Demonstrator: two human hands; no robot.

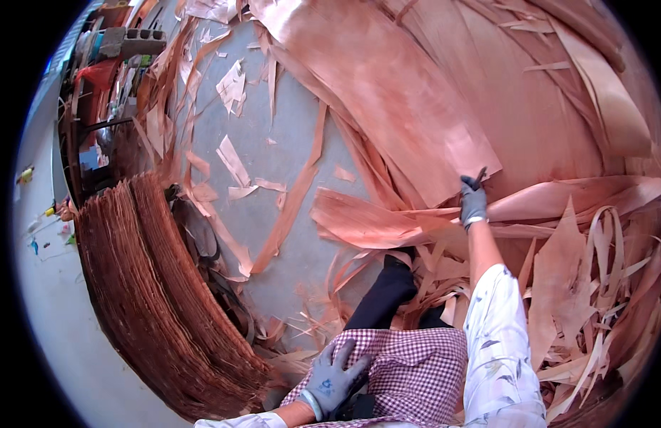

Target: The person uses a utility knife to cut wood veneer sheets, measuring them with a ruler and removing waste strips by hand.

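1. The stack [166, 285] stood far left; brushing its rough edge could snag cloth.
2. The left hand [332, 378] lay on the apron [416, 357], fingers apart. It gave no help, so a pull could go crooked.
3. The sheet [387, 93] lay ahead. It looked thin; a hard tug could tear it.
4. The right hand [474, 200] touched its near edge; one could not tell if the fingers were clamped. A weak hold could slip.
5. Scraps [562, 285] lay heaped; stepping there could mean a trip.

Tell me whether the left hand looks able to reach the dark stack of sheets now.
Probably yes: the left hand lies spread on the checked apron, apparently empty, and the near end of the dark stack is to its left, with no large obstacle visible between.
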